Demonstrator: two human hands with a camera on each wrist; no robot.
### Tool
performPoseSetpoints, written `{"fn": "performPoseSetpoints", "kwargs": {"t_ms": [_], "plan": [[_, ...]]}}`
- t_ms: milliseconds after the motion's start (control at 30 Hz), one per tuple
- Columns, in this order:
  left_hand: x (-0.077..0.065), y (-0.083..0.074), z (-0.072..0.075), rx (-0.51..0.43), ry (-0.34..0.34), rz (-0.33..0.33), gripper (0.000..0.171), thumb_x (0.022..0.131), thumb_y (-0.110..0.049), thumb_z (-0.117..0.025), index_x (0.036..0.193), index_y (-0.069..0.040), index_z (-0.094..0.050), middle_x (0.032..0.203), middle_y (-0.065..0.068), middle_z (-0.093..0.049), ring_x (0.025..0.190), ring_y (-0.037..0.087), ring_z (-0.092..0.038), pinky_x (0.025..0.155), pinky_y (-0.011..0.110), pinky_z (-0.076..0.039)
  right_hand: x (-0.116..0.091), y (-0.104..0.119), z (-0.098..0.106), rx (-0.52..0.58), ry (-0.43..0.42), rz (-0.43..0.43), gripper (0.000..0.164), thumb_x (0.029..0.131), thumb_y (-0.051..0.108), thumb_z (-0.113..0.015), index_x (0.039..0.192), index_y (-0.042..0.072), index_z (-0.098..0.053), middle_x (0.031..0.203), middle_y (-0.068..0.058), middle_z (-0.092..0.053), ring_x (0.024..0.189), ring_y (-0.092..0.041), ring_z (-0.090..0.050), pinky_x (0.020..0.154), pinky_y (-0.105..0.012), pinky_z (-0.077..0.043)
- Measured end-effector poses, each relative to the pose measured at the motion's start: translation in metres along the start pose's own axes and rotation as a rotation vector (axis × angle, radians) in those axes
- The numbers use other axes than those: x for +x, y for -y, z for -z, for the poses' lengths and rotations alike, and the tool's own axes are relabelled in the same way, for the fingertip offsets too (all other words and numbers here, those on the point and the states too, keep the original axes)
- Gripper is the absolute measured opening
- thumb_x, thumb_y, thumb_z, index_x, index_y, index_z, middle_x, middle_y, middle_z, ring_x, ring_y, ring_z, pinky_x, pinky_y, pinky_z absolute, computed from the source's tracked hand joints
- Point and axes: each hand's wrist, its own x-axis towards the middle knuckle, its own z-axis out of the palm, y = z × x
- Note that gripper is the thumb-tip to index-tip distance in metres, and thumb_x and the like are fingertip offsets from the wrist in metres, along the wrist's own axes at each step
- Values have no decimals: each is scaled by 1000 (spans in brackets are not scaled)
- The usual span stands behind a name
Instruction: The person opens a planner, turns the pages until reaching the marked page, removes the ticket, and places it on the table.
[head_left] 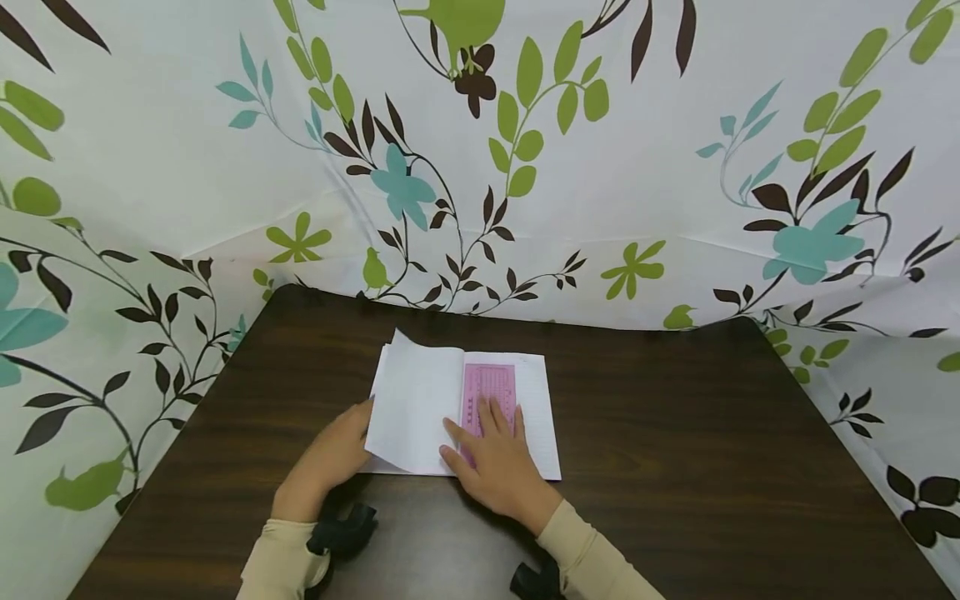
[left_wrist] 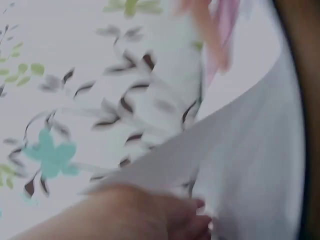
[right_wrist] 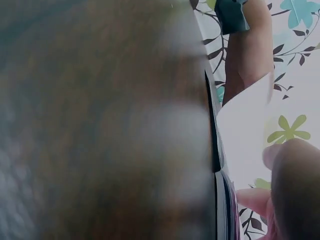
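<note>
An open notebook (head_left: 551,417) lies on the dark table, its right page lined. On that page, beside the fold, is a pink printed card (head_left: 487,377). My right hand (head_left: 498,462) rests on the card with fingers spread and the thumb reaching toward the fold. The left page (head_left: 416,400) is lifted and bent, its top corner curling up. At its outer edge is my left hand (head_left: 337,446), with the fingertips partly hidden behind the paper. In the left wrist view the left hand (left_wrist: 155,215) is blurred, its fingertips bunched against the shaded page (left_wrist: 240,145); I cannot tell whether they pinch it.
The brown wooden table (head_left: 675,450) extends to both sides of the notebook. A white cloth (head_left: 645,200) printed with leaves and flowers hangs behind the table and along its sides. Black straps (head_left: 341,533) sit at both wrists, over beige sleeves.
</note>
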Motion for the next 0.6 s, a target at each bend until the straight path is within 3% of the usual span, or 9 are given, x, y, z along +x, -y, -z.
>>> {"fn": "performPoseSetpoints", "kwargs": {"t_ms": [133,233,300,367,467,600], "plan": [[-1,6,17,139,-151,72,47,109,-10,-44,148,16,-41,156,38,-36,146,53,-33,117,69,-23,-2,0,-2,-22,6,0,60,106,63,-32,150,30,-57,166,-26,-26,155,-46,-16,118,-75,-3],[1,3,17,189,-333,96,66,110,-27,-46,158,12,-23,167,33,-10,155,49,-9,122,67,-7,-3,-1,-2,-33,7,2,60,106,63,-33,149,30,-59,166,-25,-26,155,-46,-17,117,-75,-3],[4,-3,11,225,-454,53,80,106,-39,-51,163,4,-15,171,26,1,158,44,2,123,65,0,-3,-1,-2,-38,8,3,59,106,63,-34,148,30,-60,166,-24,-27,155,-46,-17,117,-75,-3],[8,-10,2,257,-515,-19,90,102,-51,-54,166,-5,-12,172,19,5,159,38,7,123,63,4,-3,0,-2,-37,9,5,59,106,63,-34,147,30,-61,166,-24,-27,155,-46,-18,117,-75,-3],[14,-21,-16,294,-481,-145,88,101,-56,-53,167,-12,-16,173,16,0,159,37,3,123,65,0,-3,0,-2,-37,0,8,59,106,62,-35,146,30,-62,166,-23,-28,155,-46,-18,117,-75,-4],[17,-27,-41,310,-287,-222,73,106,-50,-49,166,-15,-25,172,14,-12,159,39,-8,121,68,-9,-2,1,-3,-46,-11,14,58,106,61,-36,147,29,-61,165,-24,-28,155,-46,-18,117,-76,-4]]}}
